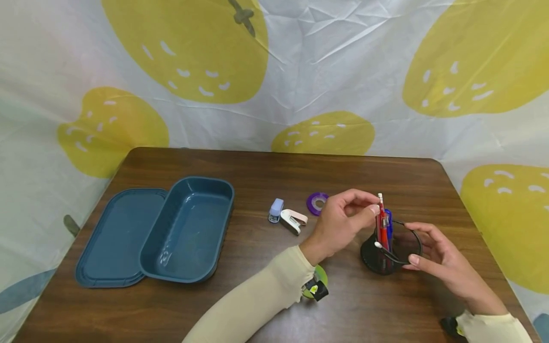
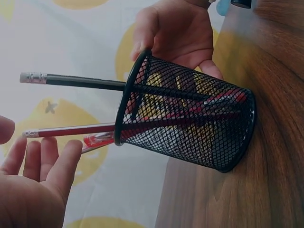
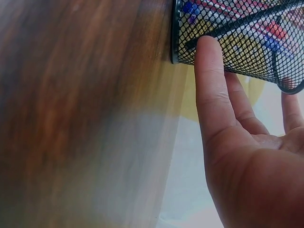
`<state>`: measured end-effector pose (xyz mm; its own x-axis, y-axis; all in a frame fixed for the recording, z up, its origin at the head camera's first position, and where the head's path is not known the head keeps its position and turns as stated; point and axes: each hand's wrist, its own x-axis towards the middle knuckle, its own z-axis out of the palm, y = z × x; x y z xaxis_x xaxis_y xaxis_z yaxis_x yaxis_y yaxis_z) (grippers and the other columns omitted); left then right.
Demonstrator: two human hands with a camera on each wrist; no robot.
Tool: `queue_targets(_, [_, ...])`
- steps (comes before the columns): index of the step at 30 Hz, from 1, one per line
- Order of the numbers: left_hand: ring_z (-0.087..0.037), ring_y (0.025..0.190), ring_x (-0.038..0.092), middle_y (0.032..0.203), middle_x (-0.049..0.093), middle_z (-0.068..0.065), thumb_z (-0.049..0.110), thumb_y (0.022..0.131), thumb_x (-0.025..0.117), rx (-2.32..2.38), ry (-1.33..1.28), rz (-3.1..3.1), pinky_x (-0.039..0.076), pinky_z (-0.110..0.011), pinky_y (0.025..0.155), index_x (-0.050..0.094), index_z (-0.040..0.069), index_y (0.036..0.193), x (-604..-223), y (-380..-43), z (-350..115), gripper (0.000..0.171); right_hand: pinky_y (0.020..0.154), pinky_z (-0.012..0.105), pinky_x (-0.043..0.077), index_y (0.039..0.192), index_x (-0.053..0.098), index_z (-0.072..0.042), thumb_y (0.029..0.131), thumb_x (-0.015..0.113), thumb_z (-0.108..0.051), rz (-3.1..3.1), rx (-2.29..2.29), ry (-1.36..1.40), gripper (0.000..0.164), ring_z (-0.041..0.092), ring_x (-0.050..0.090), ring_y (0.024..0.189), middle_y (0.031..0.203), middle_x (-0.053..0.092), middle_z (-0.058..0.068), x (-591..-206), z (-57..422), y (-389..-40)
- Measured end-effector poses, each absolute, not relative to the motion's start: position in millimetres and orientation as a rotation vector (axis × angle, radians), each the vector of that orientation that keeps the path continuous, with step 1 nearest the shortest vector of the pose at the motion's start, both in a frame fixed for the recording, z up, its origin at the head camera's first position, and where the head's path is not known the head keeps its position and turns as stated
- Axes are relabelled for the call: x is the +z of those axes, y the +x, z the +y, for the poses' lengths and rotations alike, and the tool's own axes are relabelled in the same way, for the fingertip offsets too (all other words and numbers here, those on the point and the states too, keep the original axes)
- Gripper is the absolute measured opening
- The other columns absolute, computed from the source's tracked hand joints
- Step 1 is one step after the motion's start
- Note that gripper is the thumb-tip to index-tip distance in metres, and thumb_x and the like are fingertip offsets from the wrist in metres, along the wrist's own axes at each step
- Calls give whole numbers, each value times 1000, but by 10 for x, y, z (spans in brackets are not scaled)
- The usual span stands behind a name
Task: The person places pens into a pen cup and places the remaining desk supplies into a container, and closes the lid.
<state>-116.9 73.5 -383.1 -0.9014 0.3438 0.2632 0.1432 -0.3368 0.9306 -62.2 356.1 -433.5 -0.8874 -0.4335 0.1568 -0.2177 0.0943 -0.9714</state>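
Note:
A black mesh pen cup (image 1: 377,259) stands at the table's right side, holding a red pencil (image 2: 71,129), a black pencil (image 2: 85,81), a red pen (image 1: 384,228) and a blue pen (image 1: 389,224). My right hand (image 1: 446,262) grips the cup from the right, thumb and fingers spread about its rim and side. In the right wrist view one digit lies along the mesh. My left hand (image 1: 339,221) hovers left of the pencils, loosely bent, its fingertips (image 2: 20,147) right at the red pencil's eraser end. In the left wrist view a gap shows between its digits.
Left of the hands lie a small stapler (image 1: 293,220), a light-blue correction-tape-like item (image 1: 276,211) and a purple tape roll (image 1: 313,205). A green roll (image 1: 321,274) is partly under the left wrist. A blue tub (image 1: 184,238) overlaps its lid (image 1: 116,238) on the left.

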Motion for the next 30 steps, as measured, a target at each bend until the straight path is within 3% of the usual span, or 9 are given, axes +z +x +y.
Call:
queue_targets(3, [-6, 86, 72, 111, 73, -27, 3, 99, 70, 2395, 614, 1699, 65, -36, 83, 70, -8, 113, -3827, -1179, 709, 18, 76, 41, 66, 155, 34, 2, 95, 50, 25, 2208, -1891, -647, 67, 14, 70, 114, 138, 61, 8, -4337, 3559, -618])
queue_targets(7, [-8, 89, 71, 110, 70, -24, 2, 100, 69, 2399, 583, 1686, 65, -38, 85, 69, -10, 114, -3828, -1194, 661, 18, 76, 38, 65, 156, 35, 2, 95, 53, 24, 2268, -1858, -612, 67, 13, 68, 114, 139, 61, 5, -4320, 3542, -592])
queue_targets(11, [-9, 88, 71, 110, 70, -25, 3, 100, 69, 2400, 593, 1731, 65, -35, 83, 69, -10, 113, -3815, -1206, 597, 19, 90, 22, 58, 154, 41, 3, 93, 60, 21, 2449, -1743, -586, 66, 6, 62, 125, 146, 58, -1, -4279, 3503, -561])
queue_targets(15, [-3, 82, 69, 109, 71, -28, 5, 100, 68, 2384, 640, 1834, 62, -24, 79, 70, -8, 111, -3798, -1224, 519, 17, 102, 9, 44, 151, 45, 4, 92, 65, 19, 2586, -1653, -554, 64, 0, 55, 134, 149, 57, -1, -4225, 3451, -546])
queue_targets(21, [2, 80, 62, 106, 72, -25, 7, 100, 68, 2359, 668, 1967, 51, -17, 73, 72, -5, 109, -3781, -1223, 354, 16, 107, 10, 45, 150, 44, 8, 92, 63, 21, 2514, -1756, -607, 63, 3, 57, 135, 148, 60, 5, -4100, 3351, -578])
queue_targets(26, [0, 87, 64, 108, 73, -22, 7, 100, 68, 2332, 644, 2030, 51, -18, 77, 73, -3, 108, -3731, -1195, 162, 14, 113, 12, 40, 149, 42, 13, 90, 60, 26, 2463, -1874, -692, 63, 9, 55, 140, 151, 58, 9, -3949, 3285, -609])
queue_targets(30, [-3, 87, 66, 108, 73, -23, 6, 99, 69, 2312, 603, 2055, 53, -19, 79, 72, -2, 108, -3700, -1159, -20, 13, 113, 17, 44, 150, 41, 13, 89, 59, 28, 2448, -1926, -677, 65, 13, 56, 140, 152, 58, 14, -3847, 3212, -597])
